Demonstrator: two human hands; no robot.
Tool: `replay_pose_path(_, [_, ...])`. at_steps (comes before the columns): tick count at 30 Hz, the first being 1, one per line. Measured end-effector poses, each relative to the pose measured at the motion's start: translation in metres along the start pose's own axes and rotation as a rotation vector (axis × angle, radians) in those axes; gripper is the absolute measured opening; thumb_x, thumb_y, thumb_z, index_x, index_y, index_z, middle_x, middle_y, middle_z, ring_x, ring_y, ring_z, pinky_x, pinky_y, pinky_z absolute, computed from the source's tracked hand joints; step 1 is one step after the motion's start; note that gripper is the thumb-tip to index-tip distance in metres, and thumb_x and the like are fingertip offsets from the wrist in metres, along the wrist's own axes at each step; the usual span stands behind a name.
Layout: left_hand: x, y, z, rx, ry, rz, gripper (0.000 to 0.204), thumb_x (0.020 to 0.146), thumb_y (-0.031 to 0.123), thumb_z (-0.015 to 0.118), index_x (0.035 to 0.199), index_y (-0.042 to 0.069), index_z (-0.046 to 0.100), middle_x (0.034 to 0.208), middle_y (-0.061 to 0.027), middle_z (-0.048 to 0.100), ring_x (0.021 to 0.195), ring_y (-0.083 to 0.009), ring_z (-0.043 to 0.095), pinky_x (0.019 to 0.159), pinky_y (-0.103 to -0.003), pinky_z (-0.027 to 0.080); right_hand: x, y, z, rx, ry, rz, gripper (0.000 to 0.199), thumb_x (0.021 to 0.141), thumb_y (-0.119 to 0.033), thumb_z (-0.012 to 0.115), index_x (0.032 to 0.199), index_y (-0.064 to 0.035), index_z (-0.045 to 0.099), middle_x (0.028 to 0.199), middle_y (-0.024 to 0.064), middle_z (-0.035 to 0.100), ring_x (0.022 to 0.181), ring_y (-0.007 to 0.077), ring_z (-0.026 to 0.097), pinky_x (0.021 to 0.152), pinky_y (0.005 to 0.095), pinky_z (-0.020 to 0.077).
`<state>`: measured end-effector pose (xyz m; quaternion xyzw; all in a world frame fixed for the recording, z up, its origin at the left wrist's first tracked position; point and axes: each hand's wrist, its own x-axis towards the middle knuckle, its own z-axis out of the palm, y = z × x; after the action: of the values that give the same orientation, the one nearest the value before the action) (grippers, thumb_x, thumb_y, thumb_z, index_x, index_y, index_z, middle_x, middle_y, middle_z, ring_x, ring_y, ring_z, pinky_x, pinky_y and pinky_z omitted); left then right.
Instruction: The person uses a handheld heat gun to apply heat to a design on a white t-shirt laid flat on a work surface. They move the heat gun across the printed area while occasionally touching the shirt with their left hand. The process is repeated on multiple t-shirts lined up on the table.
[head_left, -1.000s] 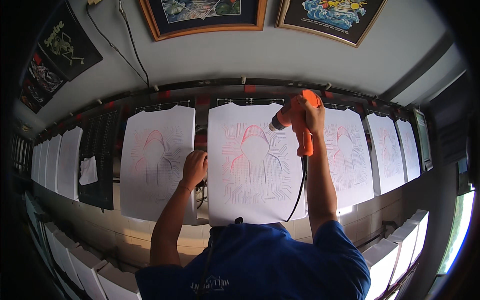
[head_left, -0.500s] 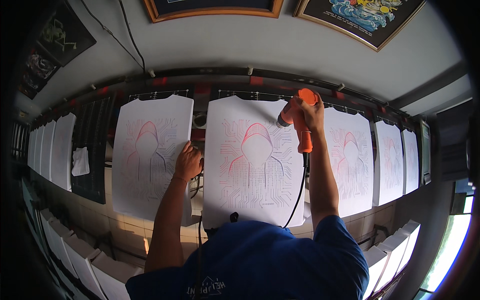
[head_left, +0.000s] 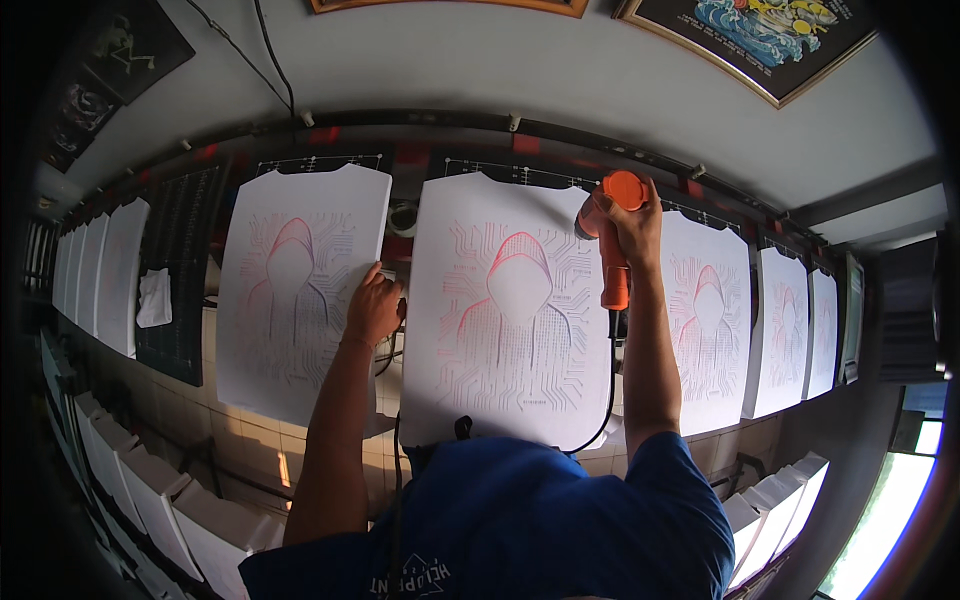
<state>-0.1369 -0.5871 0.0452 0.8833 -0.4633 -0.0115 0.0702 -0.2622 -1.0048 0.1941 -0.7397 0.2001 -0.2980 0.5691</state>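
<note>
My right hand (head_left: 640,228) is wrapped round an orange heat gun (head_left: 614,280), held above the upper right of the middle white T-shirt (head_left: 520,300). The gun's nozzle points left over the cloth, and its black cord (head_left: 612,385) hangs down past the shirt's right edge. This shirt lies flat on a board and bears a red-to-blue print of a hooded figure amid circuit lines. At the right edge of the left T-shirt (head_left: 290,275), which has the same print, my left hand (head_left: 374,308) rests with its index finger stretched out and the others loosely bent, holding nothing.
More printed white shirts (head_left: 708,300) line the row to the right. A crumpled white cloth (head_left: 154,298) lies on a dark board at left. Behind the boards runs a dark rail (head_left: 420,122). Further white boards (head_left: 160,480) stand behind me on both sides.
The heat gun in my right hand has shifted a little to the right over the middle shirt, and its nozzle has turned slightly. My left hand stays by the left shirt's edge.
</note>
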Motion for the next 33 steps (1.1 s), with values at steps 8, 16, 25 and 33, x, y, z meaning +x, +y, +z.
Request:
replay_pose_path(8, [0.001,0.001,-0.004,0.015,-0.055,-0.005,0.019,0.085,0.021,0.071,0.084,0.002,0.069,0.081,-0.0133,0.069,0.095,-0.0257,0.067,0.125,-0.039,0.029,-0.009,0.004,-0.008,0.029,-0.084,0.019,0.067,0.075,-0.031,0.091,0.123,0.0029,0.059,0.108,0.0116,0.069,0.099,0.0197,0.067,0.091,0.0346,0.0542])
replay_pose_path(16, [0.002,0.000,-0.001,-0.015,-0.059,-0.008,0.017,0.083,0.018,0.070,0.083,0.001,0.069,0.085,-0.0150,0.069,0.098,-0.0283,0.066,0.125,-0.041,0.029,-0.019,0.001,0.004,0.156,-0.175,0.057,0.065,0.074,-0.030,0.091,0.122,0.0019,0.060,0.107,0.0104,0.068,0.099,0.0192,0.066,0.092,0.0341,0.0530])
replay_pose_path(25, [0.000,0.001,-0.005,0.042,-0.065,-0.009,0.012,0.084,0.015,0.068,0.080,0.003,0.070,0.080,-0.0124,0.070,0.096,-0.0247,0.067,0.126,-0.038,0.027,-0.032,-0.010,0.009,-0.088,-0.169,-0.003,0.067,0.073,-0.031,0.090,0.124,0.0016,0.060,0.108,0.0112,0.069,0.100,0.0203,0.067,0.091,0.0347,0.0539])
replay_pose_path(33, [0.002,0.001,-0.003,-0.012,-0.084,-0.028,0.009,0.080,0.010,0.068,0.082,0.001,0.069,0.085,-0.0147,0.068,0.098,-0.0280,0.065,0.126,-0.041,0.027,-0.041,-0.006,-0.002,-0.061,-0.149,-0.013,0.067,0.074,-0.029,0.092,0.124,0.0019,0.059,0.109,0.0104,0.069,0.101,0.0194,0.066,0.093,0.0351,0.0532])
